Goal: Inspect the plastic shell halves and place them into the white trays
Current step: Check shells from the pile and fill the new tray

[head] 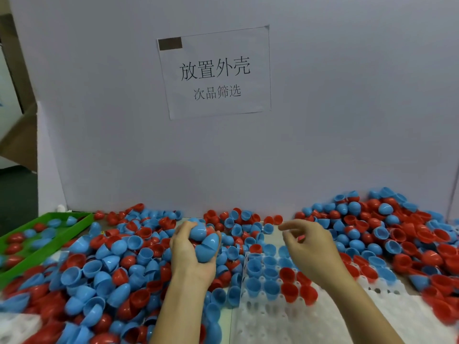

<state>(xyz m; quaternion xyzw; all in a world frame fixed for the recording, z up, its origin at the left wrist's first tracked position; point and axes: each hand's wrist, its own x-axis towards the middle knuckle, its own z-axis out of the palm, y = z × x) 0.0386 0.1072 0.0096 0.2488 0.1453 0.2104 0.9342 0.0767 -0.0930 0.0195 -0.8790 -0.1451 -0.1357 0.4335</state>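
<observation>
Head view: sorting shells over a part-filled tray.
Left hand [192,254] clutching several blue shells [207,240], held just left of white tray [278,319]; right hand [309,244] loosely curled, empty, hovering over tray's far edge, nearer the open cups, loose shells heaped all around.
</observation>
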